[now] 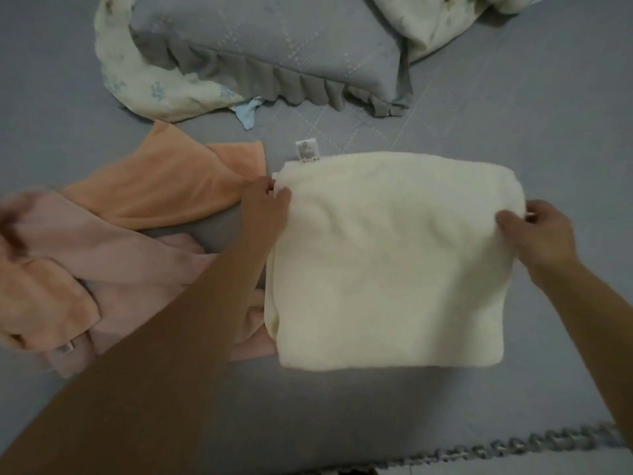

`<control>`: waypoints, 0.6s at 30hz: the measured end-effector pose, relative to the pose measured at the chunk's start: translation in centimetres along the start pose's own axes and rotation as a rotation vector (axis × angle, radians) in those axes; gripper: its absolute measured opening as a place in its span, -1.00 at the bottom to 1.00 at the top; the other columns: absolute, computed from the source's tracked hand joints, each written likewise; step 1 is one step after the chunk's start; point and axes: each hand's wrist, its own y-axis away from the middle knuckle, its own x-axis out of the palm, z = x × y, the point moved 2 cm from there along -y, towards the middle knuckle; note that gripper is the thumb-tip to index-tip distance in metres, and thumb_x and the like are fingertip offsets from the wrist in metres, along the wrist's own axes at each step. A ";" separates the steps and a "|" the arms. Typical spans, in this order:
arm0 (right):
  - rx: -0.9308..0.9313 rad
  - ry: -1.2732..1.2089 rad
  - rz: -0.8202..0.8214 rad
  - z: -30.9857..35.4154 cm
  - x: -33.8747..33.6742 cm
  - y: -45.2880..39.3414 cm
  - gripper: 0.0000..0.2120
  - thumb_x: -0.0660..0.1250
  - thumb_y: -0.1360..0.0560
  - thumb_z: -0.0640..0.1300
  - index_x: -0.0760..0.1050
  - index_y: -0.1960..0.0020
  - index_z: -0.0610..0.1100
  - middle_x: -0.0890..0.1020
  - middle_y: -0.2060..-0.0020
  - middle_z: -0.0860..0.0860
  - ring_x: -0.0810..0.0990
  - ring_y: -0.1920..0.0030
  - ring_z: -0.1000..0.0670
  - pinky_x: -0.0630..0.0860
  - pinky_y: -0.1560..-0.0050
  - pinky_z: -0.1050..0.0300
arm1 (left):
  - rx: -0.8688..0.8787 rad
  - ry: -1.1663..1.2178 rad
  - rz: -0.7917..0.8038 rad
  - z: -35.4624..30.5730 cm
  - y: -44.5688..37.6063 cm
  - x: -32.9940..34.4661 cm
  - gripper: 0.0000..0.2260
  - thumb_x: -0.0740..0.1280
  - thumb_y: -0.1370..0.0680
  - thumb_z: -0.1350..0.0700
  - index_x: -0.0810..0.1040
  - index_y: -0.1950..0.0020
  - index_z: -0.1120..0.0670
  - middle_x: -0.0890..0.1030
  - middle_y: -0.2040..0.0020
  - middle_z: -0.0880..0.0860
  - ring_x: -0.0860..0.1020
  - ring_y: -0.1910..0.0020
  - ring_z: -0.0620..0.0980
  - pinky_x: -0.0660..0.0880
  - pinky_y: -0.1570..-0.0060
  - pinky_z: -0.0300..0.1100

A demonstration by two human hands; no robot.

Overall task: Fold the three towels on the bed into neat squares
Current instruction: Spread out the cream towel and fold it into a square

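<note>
now cream towel between pinching hands

A grey quilted bed cover fills the dim view, with a grey ruffled pillow at its far side.

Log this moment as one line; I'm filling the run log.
cream towel: folded, on bed | left hand: pinches left edge | right hand: pinches right edge | orange towel, pink towel: unfolded
</note>
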 end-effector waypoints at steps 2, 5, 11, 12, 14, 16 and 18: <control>0.010 0.089 0.069 0.0 1.4 0.2 -0.56 0.39 -0.41 0.02 0.51 -0.23 -0.14 0.64 -0.06 -0.13 0.61 -0.06 -0.17 0.54 -0.13 -0.07 | -0.025 -0.118 0.020 0.9 0.7 0.9 -0.74 0.32 -0.50 0.16 0.55 -0.14 0.25 0.60 -0.13 0.24 0.53 -0.14 0.21 0.45 -0.20 -0.02; 0.015 0.099 0.106 -0.4 3.5 0.9 -0.48 0.41 -0.44 0.02 0.45 -0.33 -0.18 0.58 -0.21 -0.16 0.55 -0.21 -0.19 0.46 -0.23 -0.04 | -0.055 -0.175 0.009 1.7 2.7 1.7 -0.64 0.36 -0.50 0.09 0.52 -0.26 0.18 0.54 -0.24 0.21 0.45 -0.28 0.20 0.34 -0.32 -0.02; 0.100 0.092 0.188 -2.1 4.1 0.9 -0.45 0.40 -0.47 0.08 0.40 -0.34 -0.19 0.57 -0.21 -0.18 0.55 -0.16 -0.19 0.44 -0.16 -0.03 | -0.191 0.035 0.154 3.0 2.6 1.4 -0.75 0.40 -0.52 0.04 0.56 -0.08 0.18 0.65 -0.03 0.13 0.62 -0.02 0.14 0.56 -0.09 0.05; 0.101 0.123 0.213 -2.5 3.9 1.0 -0.54 0.39 -0.48 0.08 0.47 -0.23 -0.20 0.59 -0.12 -0.18 0.56 -0.06 -0.18 0.45 -0.06 -0.01 | -0.225 0.091 0.223 3.5 2.8 1.3 -0.77 0.39 -0.54 0.06 0.57 -0.11 0.17 0.65 -0.07 0.12 0.63 -0.06 0.14 0.56 -0.14 0.08; 0.090 0.146 0.243 -3.2 3.6 1.4 -0.68 0.36 -0.49 0.05 0.54 -0.03 -0.21 0.61 0.03 -0.19 0.57 0.04 -0.19 0.46 0.03 -0.02 | -0.299 0.128 0.354 4.8 3.7 1.1 -0.72 0.35 -0.58 0.08 0.56 -0.22 0.20 0.63 -0.16 0.14 0.61 -0.14 0.18 0.53 -0.21 0.12; 0.085 0.153 0.223 -4.0 3.2 1.8 -0.75 0.35 -0.48 0.01 0.52 0.05 -0.20 0.60 0.08 -0.20 0.56 0.07 -0.21 0.47 0.04 -0.07 | -0.289 0.073 0.335 6.2 4.9 0.7 -0.73 0.28 -0.61 0.06 0.57 -0.22 0.20 0.65 -0.10 0.14 0.61 -0.07 0.16 0.56 -0.10 0.01; 0.083 0.160 0.195 -4.7 2.9 2.1 -0.77 0.36 -0.47 -0.01 0.50 0.03 -0.18 0.58 0.09 -0.17 0.55 0.07 -0.21 0.46 0.06 -0.06 | -0.274 0.049 0.198 7.8 6.1 0.2 -0.81 0.26 -0.61 0.04 0.59 -0.02 0.12 0.66 0.14 0.04 0.61 0.16 0.04 0.52 0.27 -0.19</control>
